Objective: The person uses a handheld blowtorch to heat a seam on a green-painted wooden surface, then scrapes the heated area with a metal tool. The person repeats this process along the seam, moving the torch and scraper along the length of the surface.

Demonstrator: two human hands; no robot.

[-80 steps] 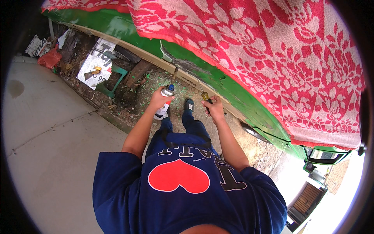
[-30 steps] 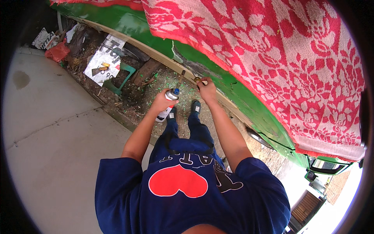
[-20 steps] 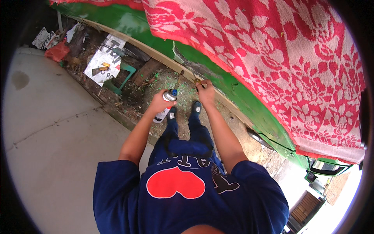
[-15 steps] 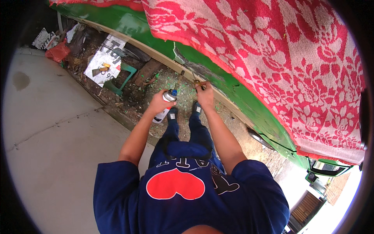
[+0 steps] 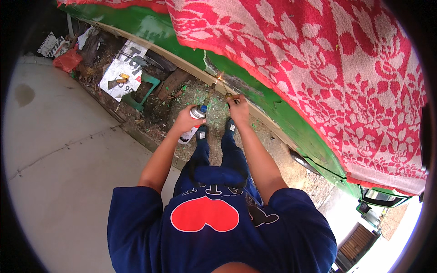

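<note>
My left hand (image 5: 185, 120) is closed around a gas torch (image 5: 186, 136), a red and white canister with a blue-collared burner. Its nozzle points up at the edge of a green vehicle body panel (image 5: 191, 52). A small orange glow shows on the panel just beyond the nozzle tip. Close by on the right, my right hand (image 5: 240, 112) grips a thin-shafted tool with an amber handle (image 5: 229, 97), its tip toward the glow. What kind of tool it is cannot be made out. Around the glow the panel has a bare grey, scraped patch (image 5: 243, 85).
A red and pink floral blanket (image 5: 291, 59) covers the vehicle's upper part. Green flakes litter the ground by my feet. To the left lie a printed white sheet (image 5: 123, 75), a green plastic frame (image 5: 148, 93) and a red bag (image 5: 68, 61). Concrete (image 5: 68, 145) spreads at left.
An orange glow has appeared at the panel beyond the torch nozzle. The amber-handled tool has shifted slightly left. The torch has barely moved.
</note>
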